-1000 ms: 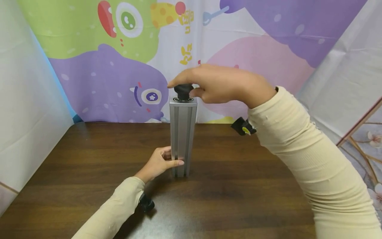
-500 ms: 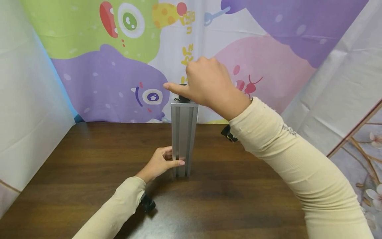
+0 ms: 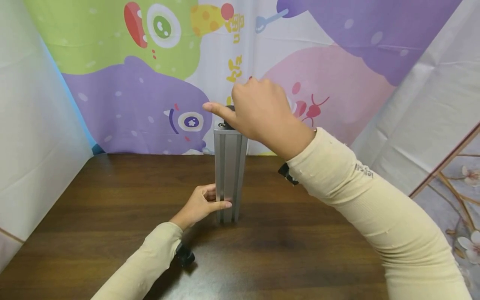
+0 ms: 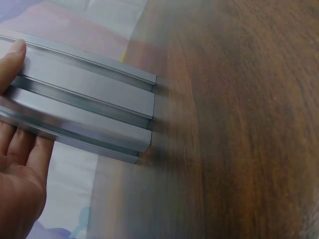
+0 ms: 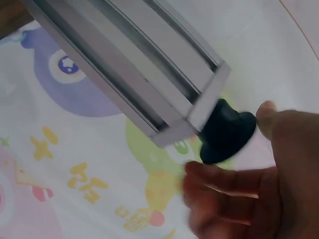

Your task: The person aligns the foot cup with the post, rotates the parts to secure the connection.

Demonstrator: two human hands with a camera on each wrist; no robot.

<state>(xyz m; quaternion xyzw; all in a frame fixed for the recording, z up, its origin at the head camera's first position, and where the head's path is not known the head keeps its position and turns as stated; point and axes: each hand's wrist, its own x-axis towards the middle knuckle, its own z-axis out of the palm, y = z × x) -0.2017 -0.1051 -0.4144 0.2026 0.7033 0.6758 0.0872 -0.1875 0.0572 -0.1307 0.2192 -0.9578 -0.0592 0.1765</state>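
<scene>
A silver grooved aluminum profile (image 3: 229, 171) stands upright on the table, with an end plate on top. My left hand (image 3: 196, 204) grips it near its base, the thumb across the front and the fingers behind; the left wrist view shows the profile's lower end (image 4: 124, 109) against the wood. At its top sits a black knob (image 5: 224, 132), mostly hidden in the head view. Around this knob my right hand (image 3: 260, 108) has its fingers curled on one side and its thumb at the opposite edge. Whether every finger touches is blurred.
The dark wooden table (image 3: 300, 241) runs back to a cartoon-printed curtain (image 3: 150, 104). White cloth hangs on the left (image 3: 22, 125) and a flowered cloth (image 3: 465, 179) on the right. Small black wrist devices (image 3: 184, 255) are on both sleeves.
My right hand has swung round the knob: its palm was flat over it, and now its knuckles are up with the thumb pointing left. My left hand and the profile have stayed put.
</scene>
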